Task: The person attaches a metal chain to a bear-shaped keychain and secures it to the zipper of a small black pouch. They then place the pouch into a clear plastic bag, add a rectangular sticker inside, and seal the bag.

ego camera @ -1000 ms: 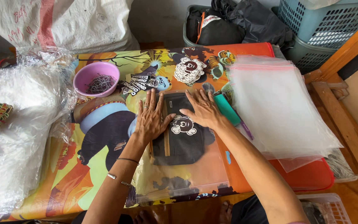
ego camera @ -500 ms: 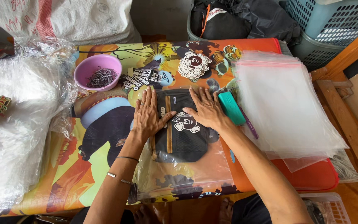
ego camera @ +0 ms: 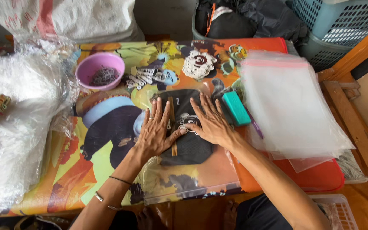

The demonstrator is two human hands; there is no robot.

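A folded black garment (ego camera: 190,149) with a white print lies inside a clear plastic bag (ego camera: 192,183) on the colourful cartoon-printed table (ego camera: 73,170). My left hand (ego camera: 155,130) lies flat on the bag over the garment's left side, fingers spread. My right hand (ego camera: 209,121) presses flat on its right side, fingers apart. Both palms rest on the bag; neither grips anything. The thumbs almost meet over the white print.
A stack of clear zip bags (ego camera: 290,106) lies right, with a teal block (ego camera: 236,107) at its left edge. A pink bowl (ego camera: 100,70) of small dark items and loose tags (ego camera: 143,77) sit behind. Crumpled plastic (ego camera: 9,140) fills the left. Baskets (ego camera: 337,25) stand behind.
Both hands have slid slightly toward me over the bagged garment, still flat. The view has shifted a little; nothing was picked up or released.
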